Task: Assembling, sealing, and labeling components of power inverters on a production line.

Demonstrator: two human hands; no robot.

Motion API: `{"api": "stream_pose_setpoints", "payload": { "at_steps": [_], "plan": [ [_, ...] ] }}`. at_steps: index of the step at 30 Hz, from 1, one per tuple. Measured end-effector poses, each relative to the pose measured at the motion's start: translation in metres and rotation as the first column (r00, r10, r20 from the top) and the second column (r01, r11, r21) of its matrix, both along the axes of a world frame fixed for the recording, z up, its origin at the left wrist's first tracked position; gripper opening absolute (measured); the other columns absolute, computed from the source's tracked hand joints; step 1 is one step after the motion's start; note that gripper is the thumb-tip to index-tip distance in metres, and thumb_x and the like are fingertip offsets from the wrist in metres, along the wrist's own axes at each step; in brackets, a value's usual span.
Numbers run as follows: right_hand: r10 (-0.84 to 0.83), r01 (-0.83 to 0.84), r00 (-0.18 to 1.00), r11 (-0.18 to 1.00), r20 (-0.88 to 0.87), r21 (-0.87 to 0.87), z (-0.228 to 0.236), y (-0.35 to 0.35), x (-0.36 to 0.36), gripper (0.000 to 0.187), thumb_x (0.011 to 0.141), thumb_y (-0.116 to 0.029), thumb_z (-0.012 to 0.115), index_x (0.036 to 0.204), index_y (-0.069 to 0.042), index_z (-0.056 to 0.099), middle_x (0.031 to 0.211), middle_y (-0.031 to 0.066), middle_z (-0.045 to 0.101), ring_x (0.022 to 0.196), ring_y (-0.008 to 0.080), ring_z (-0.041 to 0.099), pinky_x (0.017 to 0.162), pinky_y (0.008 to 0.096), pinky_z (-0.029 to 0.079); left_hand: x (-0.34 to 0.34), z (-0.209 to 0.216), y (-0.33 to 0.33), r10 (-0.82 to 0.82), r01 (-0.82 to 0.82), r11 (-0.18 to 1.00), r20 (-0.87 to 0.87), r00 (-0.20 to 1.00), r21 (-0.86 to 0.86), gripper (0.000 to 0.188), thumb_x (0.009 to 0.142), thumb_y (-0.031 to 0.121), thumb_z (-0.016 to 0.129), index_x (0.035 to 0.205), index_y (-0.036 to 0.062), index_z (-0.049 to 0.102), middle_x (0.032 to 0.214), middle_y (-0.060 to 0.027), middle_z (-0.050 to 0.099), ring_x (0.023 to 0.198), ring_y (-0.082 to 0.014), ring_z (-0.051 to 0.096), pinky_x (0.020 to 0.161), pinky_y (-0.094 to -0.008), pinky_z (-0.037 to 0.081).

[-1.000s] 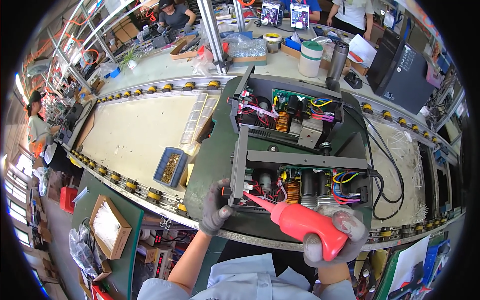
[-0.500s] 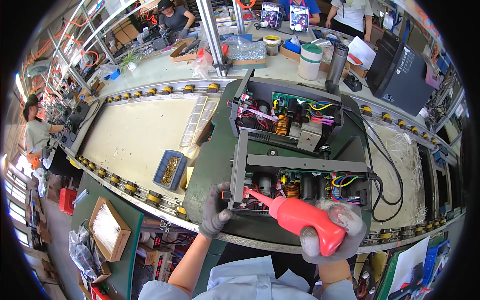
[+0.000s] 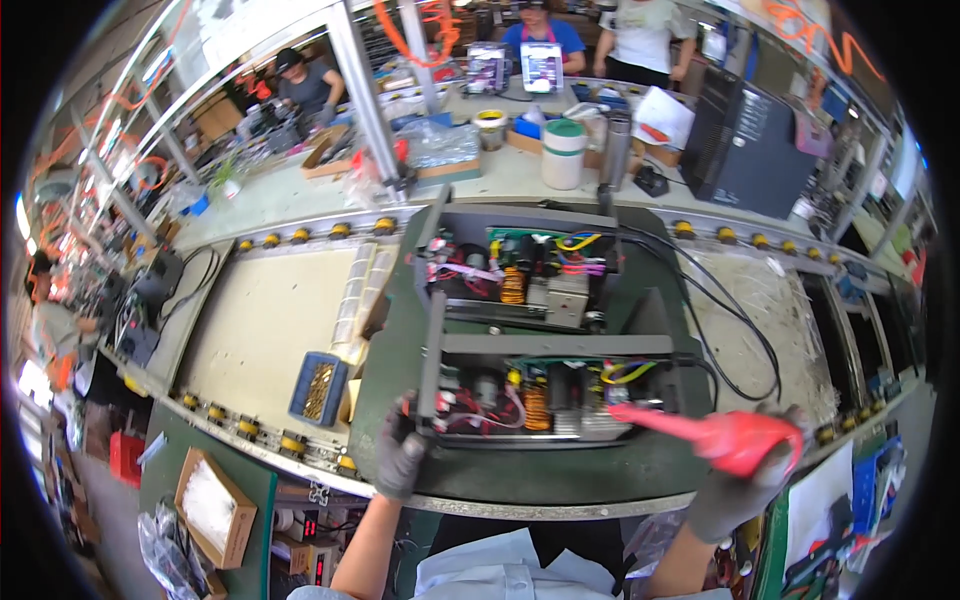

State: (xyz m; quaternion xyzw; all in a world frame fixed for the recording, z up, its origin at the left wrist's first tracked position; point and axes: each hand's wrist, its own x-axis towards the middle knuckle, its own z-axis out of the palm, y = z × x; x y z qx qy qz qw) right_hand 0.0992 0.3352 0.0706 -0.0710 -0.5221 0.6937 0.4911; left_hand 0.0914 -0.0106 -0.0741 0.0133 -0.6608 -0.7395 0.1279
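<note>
A long-nosed red squeeze bottle is gripped in my gloved right hand at the right. Its tapered nozzle points left, the tip at the right part of the nearer open grey metal chassis. Circuit parts, a copper-coloured coil and yellow-green wires show inside that chassis. My gloved left hand is closed at the chassis's left front corner, its fingertips partly blurred. Behind stands a second open chassis of like build. Both rest on a dark green board.
A blue tray of small brass-coloured pieces sits left of the board. Black cables loop off to the right. Roller rails edge the line. Across it stand a green-lidded white jar, a black computer case and several people.
My right hand has drawn the bottle rightward, its nozzle passing from the near chassis's left end to its right part. The whole view has shifted; my left hand stays at the corner.
</note>
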Motion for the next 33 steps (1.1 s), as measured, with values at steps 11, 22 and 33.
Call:
{"api": "stream_pose_setpoints", "payload": {
  "at_steps": [11, 22, 33],
  "plan": [
    [-0.317, 0.303, 0.883, 0.948, 0.347, 0.095, -0.017, 0.191, 0.092, 0.048, 0.077, -0.013, 0.065, 0.120, -0.002, 0.045, 0.099, 0.0081, 0.056, 0.088, 0.0173, 0.056, 0.080, 0.0321, 0.046, -0.074, -0.028, -0.069, -0.108, 0.114, 0.940, -0.034, 0.994, 0.322, 0.036, 0.096, 0.025, 0.039, 0.126, 0.0049, 0.046, 0.122, -0.0076, 0.051, 0.109, -0.0209, 0.051, 0.098, -0.0328, 0.040],
    [-0.748, 0.661, 0.598, 0.663, 0.286, 0.352, -0.190, 0.350, 0.124, 0.041, 0.072, 0.002, 0.064, 0.110, -0.007, 0.049, 0.097, 0.0007, 0.053, 0.084, 0.0142, 0.054, 0.079, 0.0281, 0.045, -0.116, -0.053, -0.052, -0.368, 0.405, 0.814, -0.169, 0.914, 0.417, 0.048, 0.091, 0.034, 0.047, 0.130, 0.0069, 0.042, 0.122, -0.0084, 0.053, 0.107, -0.0226, 0.053, 0.094, -0.0364, 0.044],
    [-0.570, 0.098, 0.693, 0.681, 0.441, 0.725, -0.061, 0.173, -0.049, 0.045, 0.071, -0.005, 0.067, 0.114, -0.003, 0.054, 0.112, 0.0142, 0.058, 0.105, 0.0267, 0.055, 0.092, 0.0358, 0.042, -0.114, -0.068, -0.095, -0.276, 0.300, 0.863, -0.118, 0.954, 0.406, 0.046, 0.094, 0.035, 0.039, 0.131, 0.0072, 0.044, 0.127, -0.0106, 0.050, 0.116, -0.0269, 0.048, 0.102, -0.0408, 0.037]
  ]
}}
